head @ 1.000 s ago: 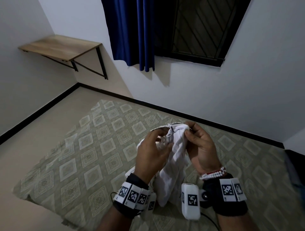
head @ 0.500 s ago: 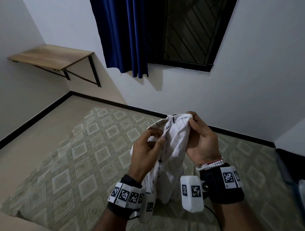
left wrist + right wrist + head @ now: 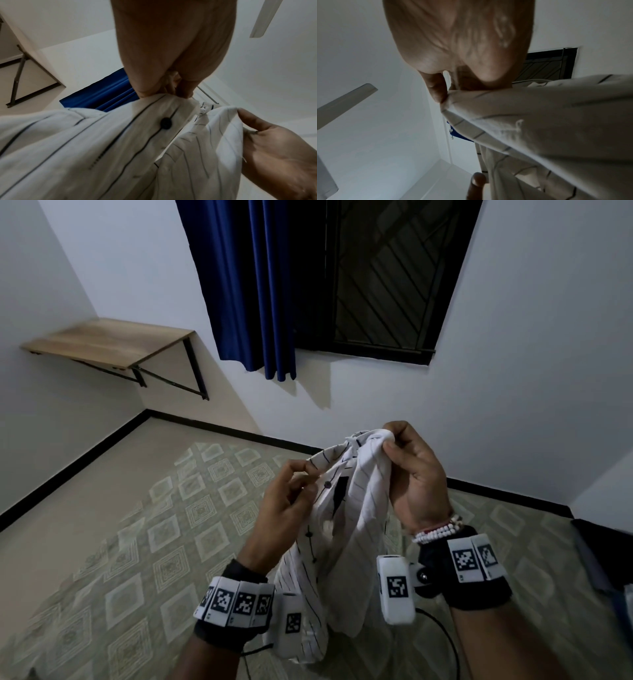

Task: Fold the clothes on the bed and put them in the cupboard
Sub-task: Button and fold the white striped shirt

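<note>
While the left hand (image 3: 284,505) pinches the button edge of the striped shirt (image 3: 346,529) at frame centre above the bed (image 3: 144,535), the right hand (image 3: 416,477) grips its bunched top; soft, light cloth, likely best held at the shoulders.

head: high, looks forward and down at bed (image 3: 144,529) and far wall | left wrist: close under left hand (image 3: 171,44), faces upward | right wrist: close, faces upward | shared: shirt (image 3: 346,529), curtain (image 3: 253,282)
</note>
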